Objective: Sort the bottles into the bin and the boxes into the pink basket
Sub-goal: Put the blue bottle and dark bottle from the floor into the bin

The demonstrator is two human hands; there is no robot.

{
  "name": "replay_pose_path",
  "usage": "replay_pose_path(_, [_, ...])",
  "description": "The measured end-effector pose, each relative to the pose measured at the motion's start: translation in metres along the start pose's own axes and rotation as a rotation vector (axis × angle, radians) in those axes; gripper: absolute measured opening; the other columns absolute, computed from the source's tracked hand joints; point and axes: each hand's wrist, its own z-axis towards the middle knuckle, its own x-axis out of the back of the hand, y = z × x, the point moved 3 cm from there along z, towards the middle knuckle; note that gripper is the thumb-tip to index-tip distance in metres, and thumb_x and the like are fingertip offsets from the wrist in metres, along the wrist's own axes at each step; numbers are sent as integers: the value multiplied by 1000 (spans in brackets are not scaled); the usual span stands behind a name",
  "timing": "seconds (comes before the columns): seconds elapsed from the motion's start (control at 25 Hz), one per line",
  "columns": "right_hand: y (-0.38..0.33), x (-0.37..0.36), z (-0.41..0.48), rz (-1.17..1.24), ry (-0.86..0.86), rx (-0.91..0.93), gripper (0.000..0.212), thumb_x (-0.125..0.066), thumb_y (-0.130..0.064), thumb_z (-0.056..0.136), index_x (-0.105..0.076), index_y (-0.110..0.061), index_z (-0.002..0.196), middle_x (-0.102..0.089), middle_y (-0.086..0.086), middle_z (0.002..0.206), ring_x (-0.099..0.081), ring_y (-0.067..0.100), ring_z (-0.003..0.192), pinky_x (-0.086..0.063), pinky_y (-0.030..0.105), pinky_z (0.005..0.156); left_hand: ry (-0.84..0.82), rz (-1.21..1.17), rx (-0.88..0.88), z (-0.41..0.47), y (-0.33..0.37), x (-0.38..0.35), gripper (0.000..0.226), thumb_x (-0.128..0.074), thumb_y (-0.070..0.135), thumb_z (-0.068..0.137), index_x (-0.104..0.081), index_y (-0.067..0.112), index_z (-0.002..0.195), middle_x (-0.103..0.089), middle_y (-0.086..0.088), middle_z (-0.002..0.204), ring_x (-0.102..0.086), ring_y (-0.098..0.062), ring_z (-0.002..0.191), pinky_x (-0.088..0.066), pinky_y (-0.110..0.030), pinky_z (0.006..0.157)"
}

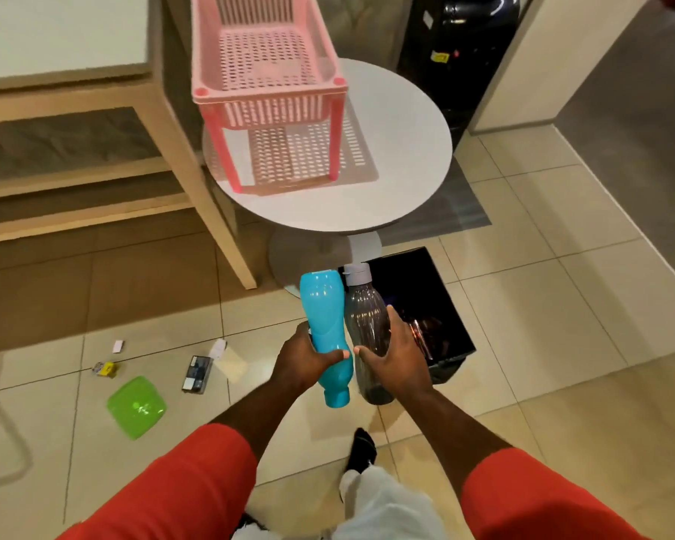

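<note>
- A person stands on a tiled floor (562, 305) with a bottle in each hand, red sleeves (195, 481) showing on both forearms.
- The left hand (308, 360) grips a blue bottle (324, 325) round its narrow waist. Its fingers (336, 355) are curled tightly round the bottle, with the cap end pointing near and the base pointing far.
- The right hand (394, 356) holds a smoky grey bottle (367, 325) by its lower body, fingers wrapped round it, and the grey cap (357, 274) points far.
- The two bottles are side by side in the air, just left of the black bin (406, 274) on the floor. The grey one overlaps the bin's left edge in this view.
- A reddish translucent item (425, 333) lies inside the bin, but what it is cannot be told.
- The pink basket (269, 91) stands on legs on the round white surface (406, 150) beyond the bin.
- On the floor to the left lie a dark box (197, 374), a small yellow box (105, 369), two small white boxes (118, 346) and a green container (136, 407).
</note>
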Motion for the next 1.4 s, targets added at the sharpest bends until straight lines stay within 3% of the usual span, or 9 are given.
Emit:
replay_pose_path(0.12, [35,35,28,2,17,-40,105,-74,-62,78,-6,-42,155,-36,-3,156,-46,23,139,-48,45,103,-25,-7,6,29,32,-43,83,-85,54,70,-43,24,136,-58,13,114,-58,-2,89,-46,-16,68])
replay_pose_path(0.32, [86,76,80,36,9,-86,93,-73,-54,85,-13,-40,154,-35,-2,159,-46,23,140,-50,47,105,-61,7,40,80,66,-99,93,-80,58,74,-35,24,148,-57,-1,144,-58,-9,105,-48,-19,76])
replay_pose_path(0.44, [99,89,96,14,26,-48,84,-69,-52,89,-19,-36,155,-36,-1,159,-45,21,140,-49,44,107,-24,57,28,96,78,-110,105,-79,60,73,-28,23,156,-46,-2,155,-54,-21,132,-51,-36,102])
replay_pose_path(0.52, [104,94,99,-14,45,-33,81,-67,-52,91,-23,-31,155,-37,2,158,-42,23,142,-45,41,108,-2,141,9,97,81,-110,108,-77,63,72,-24,25,158,-41,0,159,-46,-22,140,-45,-43,110])
replay_pose_path(0.72, [106,90,89,-106,27,34,85,-66,-54,90,-24,-23,156,-32,5,162,-34,25,147,-39,45,116,47,299,2,91,79,-103,114,-76,69,70,-16,29,159,-24,0,167,-32,-23,150,-39,-46,115])
replay_pose_path(0.88, [105,80,78,-208,-55,46,92,-59,-64,90,-16,-22,160,-17,4,168,-17,25,155,-20,50,124,81,446,-11,76,71,-96,116,-70,75,70,-14,28,159,-18,-2,169,-22,-24,153,-31,-53,119])
replay_pose_path(1.08, [88,67,53,-291,-104,95,96,-49,-73,89,-9,-24,162,-6,2,171,-7,25,157,-3,44,122,79,576,-41,44,56,-83,118,-58,85,69,-6,30,160,-8,-1,170,-8,-24,157,-14,-52,122])
replay_pose_path(1.4, [50,41,10,-402,-160,183,104,-33,-85,84,2,-27,162,5,1,171,3,25,157,-5,54,125,119,632,0,-11,25,-46,118,-51,89,72,-3,28,161,-1,-2,171,1,-26,157,-7,-54,123])
